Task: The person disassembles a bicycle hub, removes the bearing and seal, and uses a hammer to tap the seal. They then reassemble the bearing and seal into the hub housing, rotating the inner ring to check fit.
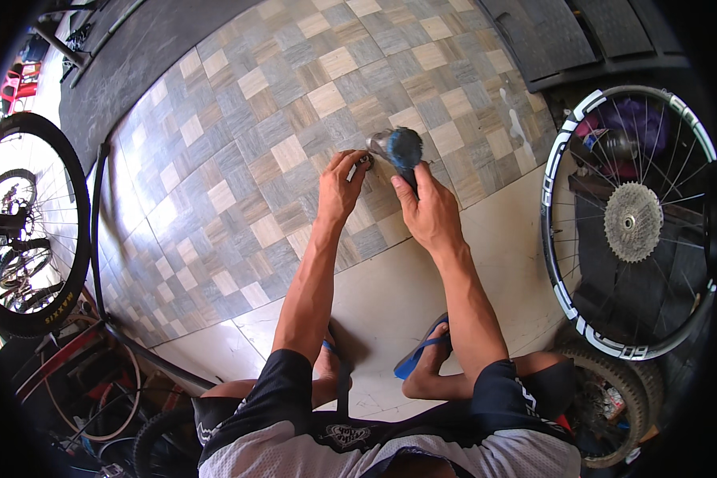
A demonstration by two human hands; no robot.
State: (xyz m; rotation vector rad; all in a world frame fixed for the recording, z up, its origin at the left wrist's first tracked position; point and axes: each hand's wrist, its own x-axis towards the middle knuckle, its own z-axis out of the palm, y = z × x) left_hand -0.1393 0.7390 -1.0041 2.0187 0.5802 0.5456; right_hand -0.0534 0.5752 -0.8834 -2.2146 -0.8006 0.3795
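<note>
Head view: hands point(342, 187) grip rounded, perhaps metal part point(397, 148).

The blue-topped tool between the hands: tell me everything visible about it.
The power tool has a rounded blue top, a grey metallic nose pointing left and a dark grip below. It is held low over the patterned tile floor. The right hand wraps the grip; the left hand pinches a small part at its nose. Its type is unclear.
</note>
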